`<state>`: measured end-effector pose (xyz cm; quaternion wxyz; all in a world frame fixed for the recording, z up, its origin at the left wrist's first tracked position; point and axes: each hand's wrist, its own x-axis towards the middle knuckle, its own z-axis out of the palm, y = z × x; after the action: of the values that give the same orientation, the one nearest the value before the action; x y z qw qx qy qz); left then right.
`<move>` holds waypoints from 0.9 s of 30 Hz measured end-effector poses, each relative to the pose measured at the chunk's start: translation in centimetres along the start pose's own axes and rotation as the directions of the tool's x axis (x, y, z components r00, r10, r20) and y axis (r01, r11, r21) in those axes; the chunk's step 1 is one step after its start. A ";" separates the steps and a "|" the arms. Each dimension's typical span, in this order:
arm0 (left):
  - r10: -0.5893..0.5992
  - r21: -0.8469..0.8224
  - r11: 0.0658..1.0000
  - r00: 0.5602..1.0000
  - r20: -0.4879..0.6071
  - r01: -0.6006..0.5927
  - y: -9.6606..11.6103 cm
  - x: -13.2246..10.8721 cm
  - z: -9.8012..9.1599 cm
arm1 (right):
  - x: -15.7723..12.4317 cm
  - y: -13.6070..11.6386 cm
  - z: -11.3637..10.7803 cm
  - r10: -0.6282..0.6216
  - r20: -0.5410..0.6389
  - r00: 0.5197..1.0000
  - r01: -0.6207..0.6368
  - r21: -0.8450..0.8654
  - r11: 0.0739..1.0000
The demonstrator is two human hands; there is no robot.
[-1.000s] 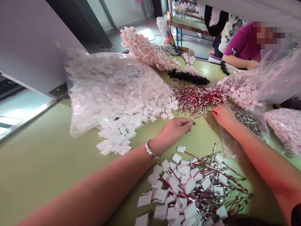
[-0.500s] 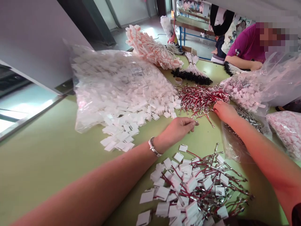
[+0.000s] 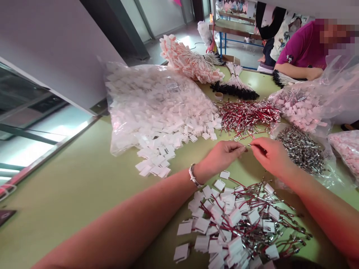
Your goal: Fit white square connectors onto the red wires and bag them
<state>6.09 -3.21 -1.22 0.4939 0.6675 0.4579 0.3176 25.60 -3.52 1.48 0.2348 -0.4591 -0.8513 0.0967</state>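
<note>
My left hand [image 3: 226,154] is closed in a pinch above the middle of the table; what lies between its fingertips is too small to make out. Facing it, my right hand [image 3: 270,155] pinches a small metal terminal [image 3: 249,145], its tip pointing towards the left fingertips. Just beyond both hands is a heap of short red wires with metal ends [image 3: 249,116]. Nearer to me lies a pile of white plastic connector housings [image 3: 235,216] joined to red wires with metal ends.
A large clear bag [image 3: 140,97] spills loose white housings to the left. Metal terminals [image 3: 301,149] lie on plastic at right, below another bag of white pieces [image 3: 303,108]. Wire bundles [image 3: 235,84] and a tape roll [image 3: 218,96] stand farther back. A person in purple [image 3: 301,48] sits opposite.
My right hand has drawn back from the red wire heap to meet my left hand, and now pinches a small metal piece. The view has swung slightly left.
</note>
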 end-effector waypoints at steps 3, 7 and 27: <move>0.024 0.049 0.999 1.000 0.009 -0.024 0.4 -0.3 0.1 | -0.3 -0.5 1.1 -0.028 -0.077 0.997 0.039 0.139 0.990; 0.112 0.126 0.985 0.993 0.039 -0.116 0.4 -0.2 -0.2 | -0.4 0.2 1.3 0.004 -0.060 0.998 0.010 0.227 0.974; 0.245 0.497 0.822 0.960 0.136 -0.280 -0.5 0.0 0.9 | 2.4 3.9 1.1 0.426 0.067 0.902 -0.381 -0.340 0.860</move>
<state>6.77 -3.54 -1.95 0.2654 0.8410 0.4129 0.2275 26.79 0.69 -0.15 0.0718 -0.6511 -0.7547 0.0371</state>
